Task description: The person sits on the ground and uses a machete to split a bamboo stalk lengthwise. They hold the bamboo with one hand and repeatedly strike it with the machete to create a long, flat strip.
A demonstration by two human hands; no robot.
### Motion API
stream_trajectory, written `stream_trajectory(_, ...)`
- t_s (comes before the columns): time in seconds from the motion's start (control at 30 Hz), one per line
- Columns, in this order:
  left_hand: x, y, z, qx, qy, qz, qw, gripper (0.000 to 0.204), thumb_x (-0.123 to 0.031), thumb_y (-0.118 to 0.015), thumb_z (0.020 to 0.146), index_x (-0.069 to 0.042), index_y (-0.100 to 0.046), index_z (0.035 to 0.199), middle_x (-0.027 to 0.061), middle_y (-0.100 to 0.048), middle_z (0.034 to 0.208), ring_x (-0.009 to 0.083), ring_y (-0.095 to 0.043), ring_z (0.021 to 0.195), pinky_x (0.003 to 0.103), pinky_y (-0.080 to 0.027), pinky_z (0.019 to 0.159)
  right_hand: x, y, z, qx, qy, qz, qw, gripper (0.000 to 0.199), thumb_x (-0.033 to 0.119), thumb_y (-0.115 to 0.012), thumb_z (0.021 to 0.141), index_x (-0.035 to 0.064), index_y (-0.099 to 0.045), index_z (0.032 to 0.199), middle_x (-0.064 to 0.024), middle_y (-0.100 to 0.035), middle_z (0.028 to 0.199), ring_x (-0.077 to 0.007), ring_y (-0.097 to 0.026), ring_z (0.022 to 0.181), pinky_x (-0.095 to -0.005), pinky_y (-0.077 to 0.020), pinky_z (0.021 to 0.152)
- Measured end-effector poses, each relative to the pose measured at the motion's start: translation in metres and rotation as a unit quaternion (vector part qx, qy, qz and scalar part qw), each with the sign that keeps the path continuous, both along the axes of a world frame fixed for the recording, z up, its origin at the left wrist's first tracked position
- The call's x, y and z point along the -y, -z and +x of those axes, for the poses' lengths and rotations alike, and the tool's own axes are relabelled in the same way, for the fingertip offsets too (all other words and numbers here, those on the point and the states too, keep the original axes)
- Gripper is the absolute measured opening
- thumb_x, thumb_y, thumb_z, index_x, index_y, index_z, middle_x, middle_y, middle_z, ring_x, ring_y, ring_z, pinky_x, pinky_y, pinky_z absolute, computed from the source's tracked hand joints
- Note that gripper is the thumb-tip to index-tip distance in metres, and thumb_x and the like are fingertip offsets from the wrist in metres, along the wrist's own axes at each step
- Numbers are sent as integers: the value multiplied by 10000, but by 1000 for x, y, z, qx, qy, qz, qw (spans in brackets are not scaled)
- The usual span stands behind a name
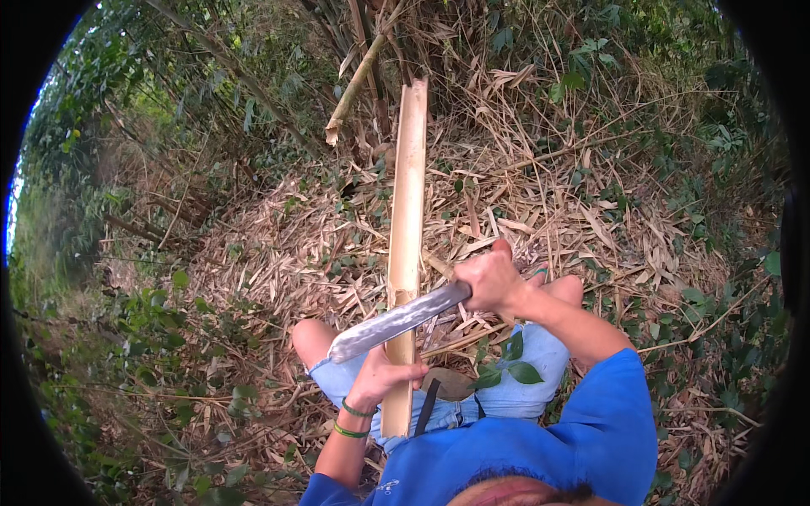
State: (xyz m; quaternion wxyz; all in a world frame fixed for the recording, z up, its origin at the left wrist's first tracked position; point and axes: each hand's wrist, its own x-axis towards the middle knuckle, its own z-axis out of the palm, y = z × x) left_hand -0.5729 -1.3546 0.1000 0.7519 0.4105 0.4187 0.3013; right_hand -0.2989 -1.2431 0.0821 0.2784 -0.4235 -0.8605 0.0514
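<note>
A long split bamboo strip (407, 211) runs from my lap away toward the undergrowth, its pale inner face up. My left hand (384, 375) grips its near end, two green bands on the wrist. My right hand (491, 281) is closed on the handle of a broad grey machete (396, 322). The blade lies across the bamboo, just above my left hand, its tip pointing left.
I sit on ground covered in dry bamboo leaves (557, 219), knees (310, 339) bare, in denim shorts and a blue shirt. Bamboo stems (359, 80) rise ahead. Green bushes (160, 329) stand left and right. A leafy twig (513, 363) lies on my lap.
</note>
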Motion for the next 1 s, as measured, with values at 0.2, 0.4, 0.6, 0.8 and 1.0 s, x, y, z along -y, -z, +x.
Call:
stream_trajectory(0.2, 1, -4, -6, 37, -32, -2, 999, 600, 44, -809, 728, -2, -472, 1222, 78, -630, 742, 162, -618, 548, 294, -523, 500, -37, -29, 11, 94, 176, -112, 973, 176, 252, -626, 830, 108, -652, 733, -76, -641, 559, -259, -625, 451, -404, -503, 432)
stream_trajectory(0.4, 27, -24, -11, 24, 10, -28, 999, 623, 72, -797, 732, 2, -475, 1261, 85, -629, 738, 167, -618, 551, 290, -512, 494, -75, -12, 47, 32, 228, -81, 970, 124, 193, -629, 776, 81, -642, 722, -24, -586, 540, -172, -540, 412, -372, -430, 404)
stream_trajectory(0.6, 42, -6, -26, 36, 3, -90, 995, 737, 73, -795, 731, -27, -420, 1357, 85, -625, 733, 168, -612, 546, 290, -502, 496, -56, 6, 26, 19, 109, -107, 988, 84, 176, -610, 730, 131, -675, 699, -29, -578, 520, -173, -534, 406, -358, -402, 376)
stream_trajectory(0.8, 66, -17, -52, 50, 77, -106, 990, 850, 107, -800, 729, -45, -347, 1432, 82, -628, 773, 174, -641, 604, 300, -528, 538, -147, -29, 130, 1, 403, -240, 883, 237, 259, -664, 819, 65, -770, 904, -120, -712, 726, -282, -702, 688, -442, -557, 643)
stream_trajectory(1.0, 37, -11, -57, -5, 25, 1, 1000, 896, 97, -794, 780, -37, -294, 1511, 75, -633, 916, 151, -663, 684, 311, -585, 624, -133, -22, 102, -147, 425, -153, 880, 265, 239, -648, 818, -15, -724, 822, -235, -714, 777, -380, -697, 743, -462, -518, 699)
